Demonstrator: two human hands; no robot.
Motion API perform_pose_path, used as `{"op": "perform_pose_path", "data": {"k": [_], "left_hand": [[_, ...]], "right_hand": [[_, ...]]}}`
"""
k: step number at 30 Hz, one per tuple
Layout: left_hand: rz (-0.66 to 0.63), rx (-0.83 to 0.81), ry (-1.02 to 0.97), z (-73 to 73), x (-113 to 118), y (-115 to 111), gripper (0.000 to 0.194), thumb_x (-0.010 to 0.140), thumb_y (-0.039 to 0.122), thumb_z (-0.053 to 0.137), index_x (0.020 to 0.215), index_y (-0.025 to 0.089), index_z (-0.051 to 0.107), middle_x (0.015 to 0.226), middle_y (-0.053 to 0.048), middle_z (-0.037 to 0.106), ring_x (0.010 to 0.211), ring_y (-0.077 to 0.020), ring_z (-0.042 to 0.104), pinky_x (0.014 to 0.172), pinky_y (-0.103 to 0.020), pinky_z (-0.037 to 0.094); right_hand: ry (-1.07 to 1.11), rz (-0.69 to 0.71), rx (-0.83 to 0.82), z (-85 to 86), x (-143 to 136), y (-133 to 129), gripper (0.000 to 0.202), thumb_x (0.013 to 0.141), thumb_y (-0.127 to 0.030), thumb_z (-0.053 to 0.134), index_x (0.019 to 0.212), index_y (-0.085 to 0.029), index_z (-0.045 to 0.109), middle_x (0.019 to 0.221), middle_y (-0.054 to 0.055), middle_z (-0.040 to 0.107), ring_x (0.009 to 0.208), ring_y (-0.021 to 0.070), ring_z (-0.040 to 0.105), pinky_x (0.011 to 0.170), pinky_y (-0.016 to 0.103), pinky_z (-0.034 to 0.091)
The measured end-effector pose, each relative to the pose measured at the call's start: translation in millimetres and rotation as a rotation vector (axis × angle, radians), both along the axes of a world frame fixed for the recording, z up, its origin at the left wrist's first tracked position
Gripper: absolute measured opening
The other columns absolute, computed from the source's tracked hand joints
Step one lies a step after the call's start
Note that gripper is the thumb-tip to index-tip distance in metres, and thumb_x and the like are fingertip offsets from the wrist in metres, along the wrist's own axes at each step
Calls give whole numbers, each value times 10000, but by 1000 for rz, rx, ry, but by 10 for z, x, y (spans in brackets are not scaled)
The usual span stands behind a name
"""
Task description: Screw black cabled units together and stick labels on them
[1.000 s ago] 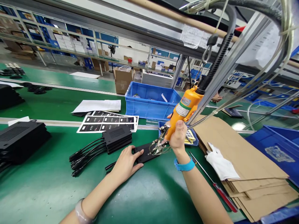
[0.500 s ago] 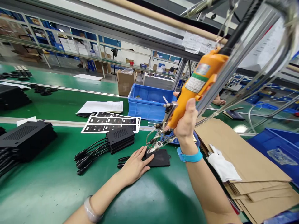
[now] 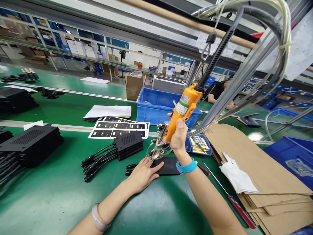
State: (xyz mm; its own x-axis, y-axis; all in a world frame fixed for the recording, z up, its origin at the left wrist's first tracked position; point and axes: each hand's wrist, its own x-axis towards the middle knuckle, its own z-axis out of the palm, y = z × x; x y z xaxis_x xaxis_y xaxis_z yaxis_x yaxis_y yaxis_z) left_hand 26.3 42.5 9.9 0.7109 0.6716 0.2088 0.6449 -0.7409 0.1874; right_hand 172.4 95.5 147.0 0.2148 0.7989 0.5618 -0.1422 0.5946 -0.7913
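Driving a screw into the flat black casing on the green desk.

My left hand (image 3: 143, 173) lies open, fingers pinning the black casing (image 3: 166, 165) lengthwise left to right, cables trailing left; I'd keep it pressed flat. My right hand (image 3: 178, 137), fingers wrapped round the orange electric screwdriver (image 3: 182, 111), should bring it more upright: its long axis leans up-right, bit down-left at the casing's near-left corner.
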Motion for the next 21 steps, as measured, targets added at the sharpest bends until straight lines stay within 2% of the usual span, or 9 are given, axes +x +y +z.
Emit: {"op": "perform_pose_path", "data": {"k": [8, 13, 21], "left_hand": [[11, -37, 6, 26, 15, -8, 563, 944, 336, 602, 1472, 299, 411, 1413, -193, 479, 1341, -380, 426, 1083, -545, 403], [28, -53, -8, 23, 24, -9, 566, 933, 337, 621, 1462, 324, 422, 1390, -185, 497, 1316, -380, 453, 1057, -555, 425], [26, -77, -42, 12, 25, 5, 565, 922, 313, 643, 1450, 322, 441, 1381, -176, 510, 1314, -377, 452, 1047, -556, 427]], "right_hand": [[-33, 23, -19, -18, -73, 6, 496, 848, -691, 493, 916, -205, 565, 526, -47, 510, 400, 117, 475, 372, 240, 415], [-25, 46, -18, -57, -105, 29, 475, 860, -671, 509, 928, -204, 558, 537, -54, 510, 402, 114, 472, 350, 231, 399], [-10, 1, 16, -146, -90, -19, 484, 860, -674, 498, 920, -200, 576, 539, -46, 520, 394, 112, 467, 369, 233, 414]]}}
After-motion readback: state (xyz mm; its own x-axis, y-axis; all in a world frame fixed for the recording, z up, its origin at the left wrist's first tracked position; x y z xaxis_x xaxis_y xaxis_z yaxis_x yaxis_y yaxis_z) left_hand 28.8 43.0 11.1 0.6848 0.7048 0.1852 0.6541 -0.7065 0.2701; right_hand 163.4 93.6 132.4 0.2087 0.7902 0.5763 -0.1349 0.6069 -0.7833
